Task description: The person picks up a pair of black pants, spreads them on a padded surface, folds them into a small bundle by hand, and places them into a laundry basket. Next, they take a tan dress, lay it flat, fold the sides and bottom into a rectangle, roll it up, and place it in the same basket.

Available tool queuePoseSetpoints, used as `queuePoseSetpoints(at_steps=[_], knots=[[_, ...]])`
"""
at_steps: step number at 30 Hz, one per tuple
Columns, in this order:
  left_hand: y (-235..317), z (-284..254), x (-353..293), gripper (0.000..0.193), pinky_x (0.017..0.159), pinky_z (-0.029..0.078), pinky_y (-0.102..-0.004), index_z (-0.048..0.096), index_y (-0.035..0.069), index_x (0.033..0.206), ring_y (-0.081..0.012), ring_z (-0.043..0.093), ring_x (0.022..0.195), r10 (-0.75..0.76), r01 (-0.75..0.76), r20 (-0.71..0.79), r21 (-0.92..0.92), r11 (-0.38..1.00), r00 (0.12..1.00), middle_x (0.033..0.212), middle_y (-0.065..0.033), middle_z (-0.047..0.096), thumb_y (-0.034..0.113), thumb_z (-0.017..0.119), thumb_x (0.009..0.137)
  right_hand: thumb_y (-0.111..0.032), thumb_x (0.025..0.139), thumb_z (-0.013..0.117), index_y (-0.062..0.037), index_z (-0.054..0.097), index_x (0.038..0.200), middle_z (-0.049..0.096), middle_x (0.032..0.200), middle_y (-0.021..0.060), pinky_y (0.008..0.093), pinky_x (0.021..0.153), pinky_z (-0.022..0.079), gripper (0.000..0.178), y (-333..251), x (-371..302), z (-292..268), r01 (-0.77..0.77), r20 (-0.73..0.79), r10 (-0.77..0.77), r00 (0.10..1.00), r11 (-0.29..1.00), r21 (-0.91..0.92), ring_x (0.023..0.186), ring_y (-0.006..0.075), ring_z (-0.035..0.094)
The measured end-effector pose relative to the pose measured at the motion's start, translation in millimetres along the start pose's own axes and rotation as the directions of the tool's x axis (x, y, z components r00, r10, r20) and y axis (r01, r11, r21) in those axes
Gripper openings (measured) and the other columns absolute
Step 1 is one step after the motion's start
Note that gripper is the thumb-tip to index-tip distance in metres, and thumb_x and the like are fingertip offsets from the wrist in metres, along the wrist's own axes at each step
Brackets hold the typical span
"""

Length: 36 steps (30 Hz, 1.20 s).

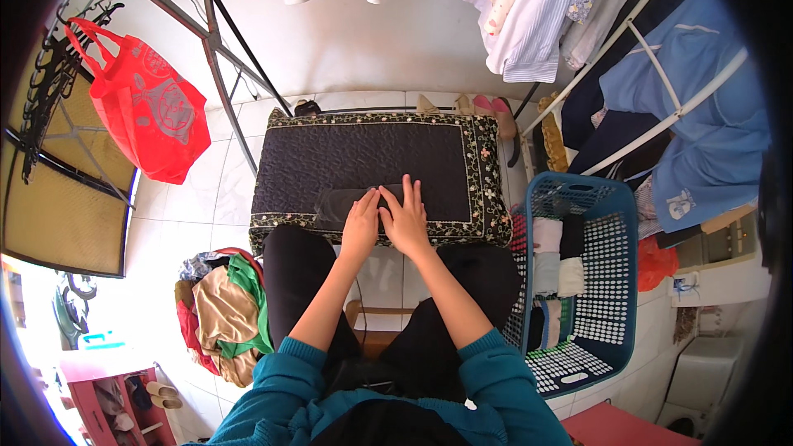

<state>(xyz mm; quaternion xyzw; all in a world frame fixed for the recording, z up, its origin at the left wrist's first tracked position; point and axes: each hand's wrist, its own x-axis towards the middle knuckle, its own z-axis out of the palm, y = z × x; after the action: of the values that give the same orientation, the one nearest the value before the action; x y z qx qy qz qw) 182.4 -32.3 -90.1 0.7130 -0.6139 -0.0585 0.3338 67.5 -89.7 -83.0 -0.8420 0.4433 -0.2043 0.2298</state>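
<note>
A dark grey folded cloth item (332,206), its kind unclear, lies on a low padded surface with a black quilted cover (363,144) and a floral border. My left hand (360,221) rests flat on the cloth's middle, fingers stretched out. Beside it my right hand (404,216) presses on the cloth's right part with its fingers apart. The fingertips of both hands nearly meet. Part of the cloth is hidden beneath them.
A blue plastic basket (631,248) with several rolled or folded clothes stands right of my knees. A loose heap of clothes (225,314) lies on the left floor. Red bag (153,107) and hangers (54,74) hang at left; garments (537,21) hang from racks behind and right.
</note>
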Motion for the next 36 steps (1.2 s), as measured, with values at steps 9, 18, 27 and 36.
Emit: queuePoseSetpoints(at_steps=[9,18,27,36], knots=[[4.9,3.2,-2.8,0.044,0.107,0.030,-0.0462,0.046,0.005,0.131,-0.0200,0.045,0.124,-0.089,0.089,-0.001,0.126,0.988,0.996,0.134,-0.0065,0.048,0.006,0.048,0.087,-0.038,0.077,0.070,-0.0037,0.029,0.137,0.053,0.114,0.0279,0.0445,0.088,0.046,0.080,16.6,5.8,-15.3,-0.314,0.070,0.309,0.949,0.891,0.327,0.105,0.0423,0.055],[55.4,48.9,-0.5,0.056,0.105,0.032,-0.0445,0.037,-0.001,0.135,-0.0264,0.044,0.124,0.037,-0.068,0.189,0.158,0.985,0.981,0.137,-0.0137,0.040,0.002,0.050,0.080,-0.032,0.067,0.077,0.0008,0.039,0.128,0.050,0.116,0.0260,0.0447,0.087,0.046,0.079,45.4,-3.0,-81.2,-0.444,-0.015,0.446,0.895,0.892,0.088,0.107,0.0395,0.052],[-11.6,16.6,25.6,0.044,0.104,0.034,-0.0387,0.047,-0.010,0.124,-0.0335,0.042,0.125,0.162,0.051,0.409,-0.463,0.885,0.898,0.134,-0.0223,0.044,0.004,0.046,0.083,-0.028,0.070,0.075,0.0011,0.039,0.129,0.048,0.104,0.0125,0.0435,0.070,0.047,0.075,-25.4,-8.0,-68.2,-0.279,-0.202,0.228,0.953,0.918,-0.282,0.096,0.0289,0.050],[2.6,-31.4,25.3,0.058,0.075,0.043,-0.0284,0.061,-0.004,0.109,-0.0146,0.055,0.086,-0.554,0.749,0.513,-0.536,0.389,0.656,0.093,-0.0083,0.062,0.050,0.051,0.090,-0.017,0.068,0.075,-0.0015,0.049,0.123,0.051,0.105,0.0122,0.0390,0.074,0.045,0.063,-39.4,-9.1,-33.7,0.089,0.002,-0.093,0.996,0.958,0.271,0.095,0.0263,0.052]])
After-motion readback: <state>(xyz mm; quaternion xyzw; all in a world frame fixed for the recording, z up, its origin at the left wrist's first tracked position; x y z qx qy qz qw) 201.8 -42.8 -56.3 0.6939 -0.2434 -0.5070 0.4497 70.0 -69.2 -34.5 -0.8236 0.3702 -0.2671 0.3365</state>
